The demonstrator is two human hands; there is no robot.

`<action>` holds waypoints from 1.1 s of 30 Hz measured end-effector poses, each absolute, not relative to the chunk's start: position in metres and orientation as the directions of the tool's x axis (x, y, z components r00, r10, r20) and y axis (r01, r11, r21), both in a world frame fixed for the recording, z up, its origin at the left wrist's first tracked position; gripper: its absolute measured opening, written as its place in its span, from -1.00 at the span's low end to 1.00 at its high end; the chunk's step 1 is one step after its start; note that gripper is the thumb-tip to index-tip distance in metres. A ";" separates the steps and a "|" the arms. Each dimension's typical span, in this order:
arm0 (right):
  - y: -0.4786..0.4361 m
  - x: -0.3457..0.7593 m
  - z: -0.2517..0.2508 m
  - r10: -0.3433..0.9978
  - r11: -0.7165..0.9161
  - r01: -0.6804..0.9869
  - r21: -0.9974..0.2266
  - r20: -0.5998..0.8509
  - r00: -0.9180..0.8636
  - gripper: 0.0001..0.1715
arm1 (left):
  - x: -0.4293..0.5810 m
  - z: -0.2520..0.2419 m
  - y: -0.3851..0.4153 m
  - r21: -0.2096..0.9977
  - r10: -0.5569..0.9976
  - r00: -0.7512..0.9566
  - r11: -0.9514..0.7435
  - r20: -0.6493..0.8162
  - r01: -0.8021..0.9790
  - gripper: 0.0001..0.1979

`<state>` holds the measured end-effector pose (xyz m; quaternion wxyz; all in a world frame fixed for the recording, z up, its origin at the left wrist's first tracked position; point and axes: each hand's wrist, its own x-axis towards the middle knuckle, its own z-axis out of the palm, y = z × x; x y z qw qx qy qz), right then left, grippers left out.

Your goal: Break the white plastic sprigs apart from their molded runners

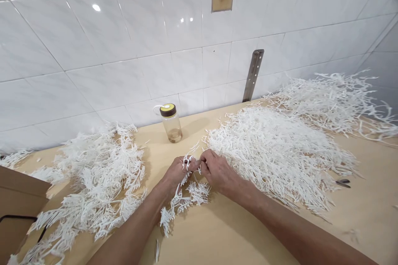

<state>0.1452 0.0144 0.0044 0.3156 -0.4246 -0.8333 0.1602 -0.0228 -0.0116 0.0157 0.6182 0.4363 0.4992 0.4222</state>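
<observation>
Head view, hands (177, 172) (219, 172) pinching white sprig (184, 203), spiky, branched

On my feed I see glossy wall tiles (93, 41), matt, plastic-looking white sprigs (200, 192), a smooth tabletop (230, 232), a dull metal bracket (253, 75).

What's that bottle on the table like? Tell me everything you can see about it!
The bottle is see-through, maybe plastic or glass. Its closed-looking lid has a yellow-green top and dark brown side, with a white loop sticking out at picture left. Something brownish sits at the bottom; I can't tell what. It stands upright on the table, before the tiled wall, between two white piles. Only the table seems to touch it.
</observation>
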 end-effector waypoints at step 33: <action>0.018 0.168 0.031 0.849 0.198 0.372 -0.907 -0.031 -0.528 -0.75 | -0.017 0.034 -0.022 0.990 0.924 0.357 0.116 -0.139 0.086 -0.53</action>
